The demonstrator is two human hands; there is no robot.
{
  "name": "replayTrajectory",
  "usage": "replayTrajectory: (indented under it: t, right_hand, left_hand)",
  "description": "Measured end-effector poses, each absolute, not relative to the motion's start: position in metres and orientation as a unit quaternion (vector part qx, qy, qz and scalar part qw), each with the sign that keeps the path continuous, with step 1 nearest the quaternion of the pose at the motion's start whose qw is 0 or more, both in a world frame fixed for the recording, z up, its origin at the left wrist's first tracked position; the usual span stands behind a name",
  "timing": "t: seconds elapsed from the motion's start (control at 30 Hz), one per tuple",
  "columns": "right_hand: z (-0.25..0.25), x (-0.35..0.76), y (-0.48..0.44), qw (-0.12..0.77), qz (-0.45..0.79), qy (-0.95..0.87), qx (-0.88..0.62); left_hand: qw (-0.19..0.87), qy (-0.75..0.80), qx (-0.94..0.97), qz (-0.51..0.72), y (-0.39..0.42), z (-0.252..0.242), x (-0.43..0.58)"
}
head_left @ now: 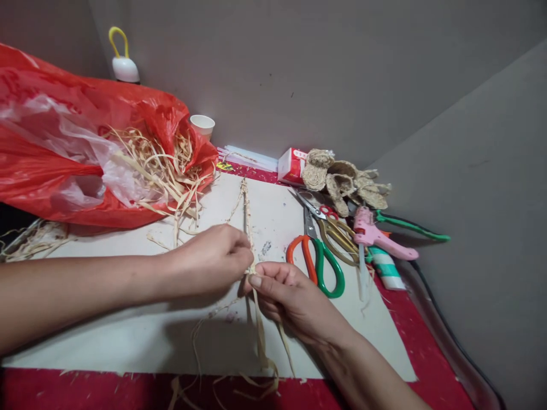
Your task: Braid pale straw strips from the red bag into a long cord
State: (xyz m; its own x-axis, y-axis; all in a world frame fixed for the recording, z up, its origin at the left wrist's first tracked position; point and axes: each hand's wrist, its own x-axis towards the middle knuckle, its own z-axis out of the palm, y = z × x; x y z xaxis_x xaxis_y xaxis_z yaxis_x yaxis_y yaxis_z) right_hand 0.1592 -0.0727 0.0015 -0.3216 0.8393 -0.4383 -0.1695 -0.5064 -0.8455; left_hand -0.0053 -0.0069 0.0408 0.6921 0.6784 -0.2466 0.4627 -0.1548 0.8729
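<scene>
While my hands meet, I pinch a straw braid (247, 219).
My left hand (213, 256) and right hand (286, 293) fingers clamp it beside the scissors (318, 259).

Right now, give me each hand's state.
Left hand: closed, pinching the straw braid.
Right hand: closed, pinching the same straw braid.

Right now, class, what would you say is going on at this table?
A person is working dried straw strips with both bare hands. The left hand and right hand pinch a plaited straw cord where the plait ends; the plaited part runs away across the white board, and loose strands hang toward the person. A red bag of straw lies at the left. Scissors, a pink glue gun and small woven pieces lie at the right, untouched.
</scene>
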Motion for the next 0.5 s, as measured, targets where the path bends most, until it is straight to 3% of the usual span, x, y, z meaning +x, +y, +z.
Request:
replayTrajectory:
  t: [0.07, 0.13, 0.5]
  right_hand:
    - [0.001, 0.16, -0.072, 0.343, 0.734, -0.361, -0.462]
    - [0.0, 0.161, -0.072, 0.343, 0.738, -0.366, -0.453]
    - [0.005, 0.16, -0.069, 0.329, 0.701, -0.418, -0.475]
  left_hand:
    - [0.642, 0.367, 0.671, 0.06, -0.008, 0.028, -0.002]
    - [0.679, 0.366, 0.635, 0.049, -0.01, 0.021, -0.001]
    - [0.621, 0.338, 0.699, 0.107, -0.003, 0.013, -0.003]
